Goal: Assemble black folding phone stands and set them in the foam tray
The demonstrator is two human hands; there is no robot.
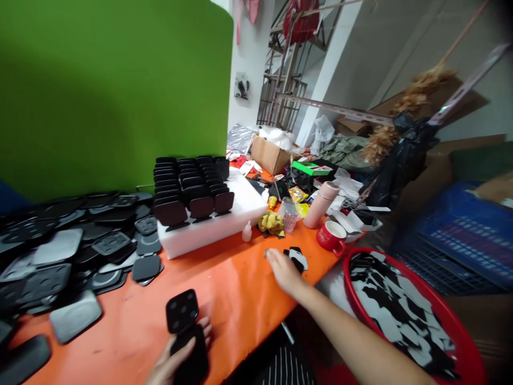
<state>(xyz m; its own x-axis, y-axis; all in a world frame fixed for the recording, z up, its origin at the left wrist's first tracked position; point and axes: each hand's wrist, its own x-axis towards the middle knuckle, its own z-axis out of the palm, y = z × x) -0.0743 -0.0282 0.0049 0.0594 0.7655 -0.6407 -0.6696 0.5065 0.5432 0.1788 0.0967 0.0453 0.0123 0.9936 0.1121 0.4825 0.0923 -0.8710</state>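
My left hand (172,355) is closed around a black folding piece (183,311), made of two flat rounded plates joined by a hinge. Its upper plate stands up and has several round dots. Farther right over the orange table, my right hand (284,271) is closed with the fingertips together; a tiny dark bit shows at them, too small to name. Just beyond that hand lie small black and white flat pieces (297,259). A little clear bottle (247,231) stands to the left of it, beside a yellow cloth (271,223).
On a white foam block (212,233) stand rows of black plates (201,207). Loose black plates (112,243) cover the left of the orange table (152,315). A red mug (331,238) and pink bottle (320,206) stand rightward, above a red basin (348,286) of black-and-white pieces. A green panel (116,91) rises behind.
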